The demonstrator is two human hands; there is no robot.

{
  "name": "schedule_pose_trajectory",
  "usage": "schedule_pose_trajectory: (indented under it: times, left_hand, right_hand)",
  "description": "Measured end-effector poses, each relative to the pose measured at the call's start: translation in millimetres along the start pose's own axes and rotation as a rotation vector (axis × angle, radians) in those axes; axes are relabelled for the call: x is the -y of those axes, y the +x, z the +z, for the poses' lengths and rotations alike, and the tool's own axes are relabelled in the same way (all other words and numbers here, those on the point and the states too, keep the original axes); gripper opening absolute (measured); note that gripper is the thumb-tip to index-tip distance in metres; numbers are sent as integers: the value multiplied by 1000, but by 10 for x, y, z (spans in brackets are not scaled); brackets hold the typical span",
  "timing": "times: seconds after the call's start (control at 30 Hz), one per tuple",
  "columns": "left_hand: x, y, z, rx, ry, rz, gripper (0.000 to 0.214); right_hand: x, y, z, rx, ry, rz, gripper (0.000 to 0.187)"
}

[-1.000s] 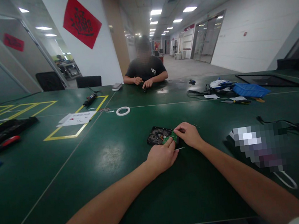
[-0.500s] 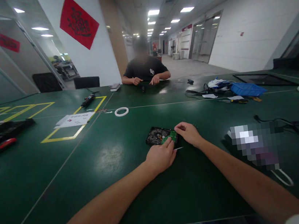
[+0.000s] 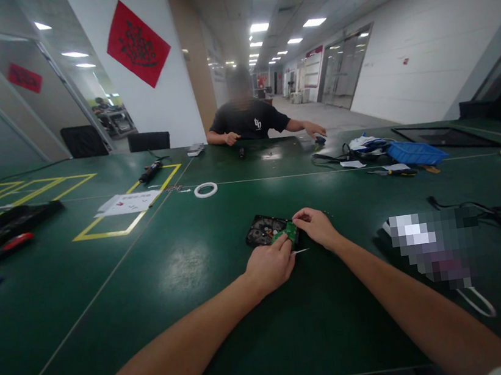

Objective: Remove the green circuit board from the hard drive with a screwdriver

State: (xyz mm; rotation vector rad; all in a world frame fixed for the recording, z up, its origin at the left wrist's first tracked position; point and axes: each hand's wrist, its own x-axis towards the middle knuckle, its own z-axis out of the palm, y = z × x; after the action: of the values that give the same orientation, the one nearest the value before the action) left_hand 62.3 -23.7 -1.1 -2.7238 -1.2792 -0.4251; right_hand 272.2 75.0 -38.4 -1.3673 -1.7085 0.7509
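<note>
A hard drive (image 3: 257, 231) lies on the green table in front of me, its green circuit board (image 3: 291, 229) exposed at the right end. My left hand (image 3: 270, 263) rests against the near side of the drive, index and middle fingertips pressing on the board. From under its curled fingers a thin metal tool (image 3: 302, 251) sticks out to the right. At the drive's right far corner, my right hand (image 3: 313, 226) has thumb and forefinger pinched together by the board's edge. Whatever is between those fingertips is too small to make out.
Tiny parts (image 3: 328, 214) lie beside my right hand. A white tape ring (image 3: 205, 190), a paper sheet (image 3: 128, 203) and a red-handled tool (image 3: 7, 249) are leftward. Rightward are a blue tray (image 3: 416, 152) and black cables (image 3: 488, 208). A person (image 3: 245, 117) sits opposite.
Both my hands stay at the hard drive almost unmoved. Across the table, the person has stretched one arm sideways to a small dark object. The view has tilted slightly up.
</note>
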Motion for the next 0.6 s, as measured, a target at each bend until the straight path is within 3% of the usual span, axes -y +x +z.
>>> schedule_pose_trajectory:
  times: [0.3, 0.47, 0.53, 0.6]
  left_hand:
    - [96, -39, 135, -319, -174, 42, 33]
    - [95, -26, 108, -423, -268, 71, 43]
    - [86, -21, 97, -476, -308, 86, 46]
    - [82, -22, 106, -544, -315, 112, 47]
  right_hand:
    - [43, -42, -120, -62, -7, -69, 33]
    - [211, -73, -200, -139, -19, -206, 33]
    - [343, -120, -212, -89, 96, -192, 31]
    - [508, -196, -198, 46, 256, -133, 32]
